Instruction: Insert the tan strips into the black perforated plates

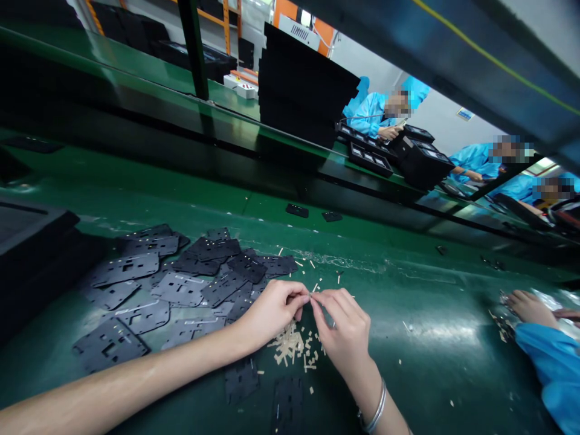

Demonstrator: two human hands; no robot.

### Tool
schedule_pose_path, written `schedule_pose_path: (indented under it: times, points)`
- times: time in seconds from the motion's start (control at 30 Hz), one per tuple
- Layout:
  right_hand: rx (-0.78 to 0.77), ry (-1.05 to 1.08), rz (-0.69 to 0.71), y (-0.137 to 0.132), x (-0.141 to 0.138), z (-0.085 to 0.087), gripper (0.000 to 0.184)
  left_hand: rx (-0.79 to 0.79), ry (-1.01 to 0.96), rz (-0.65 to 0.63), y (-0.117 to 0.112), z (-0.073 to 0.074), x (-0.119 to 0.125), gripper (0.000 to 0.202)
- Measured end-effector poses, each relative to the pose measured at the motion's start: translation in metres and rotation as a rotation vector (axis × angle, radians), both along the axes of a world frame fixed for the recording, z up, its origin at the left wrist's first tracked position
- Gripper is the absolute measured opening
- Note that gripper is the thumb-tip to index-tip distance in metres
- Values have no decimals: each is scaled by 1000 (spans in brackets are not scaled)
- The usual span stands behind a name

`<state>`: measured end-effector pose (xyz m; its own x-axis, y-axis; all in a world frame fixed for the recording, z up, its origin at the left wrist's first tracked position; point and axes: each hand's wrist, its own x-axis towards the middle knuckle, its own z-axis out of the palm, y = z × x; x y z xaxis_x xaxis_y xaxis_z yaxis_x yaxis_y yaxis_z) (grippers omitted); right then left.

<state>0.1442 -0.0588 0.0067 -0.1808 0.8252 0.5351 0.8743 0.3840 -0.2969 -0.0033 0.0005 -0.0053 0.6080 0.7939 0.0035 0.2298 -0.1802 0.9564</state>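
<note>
Both your left hand (272, 314) and right hand (347, 335) pinch something too tiny to tell: keep those fingers (299, 294) steady above the beige strips (287, 345).

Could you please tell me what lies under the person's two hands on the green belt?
Below the left hand and right hand, a pile of pale strips lies on the green belt, with black sheets beside it. Whatever is directly under the palms is hidden by the hands.

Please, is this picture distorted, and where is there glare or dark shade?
Head view: the wide angle makes the green belt curve and slant; head view: pale glare lies on it right of the right hand; head view: the black sheets look dim.
</note>
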Motion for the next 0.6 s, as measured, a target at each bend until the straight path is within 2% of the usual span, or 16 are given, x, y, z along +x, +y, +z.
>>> schedule_pose_path:
  times: [0.13,0.37,0.6]
  points:
    - [-6,-16,-15,-1,-2,-1,16,205,78,13,-1,0,-1,25]
    - [-25,-17,-12,-2,-5,-3,15,430,133,-13,-4,-8,-2,29]
    - [-54,7,-25,-2,-5,-2,16,494,121,-35,-2,-9,-3,28]
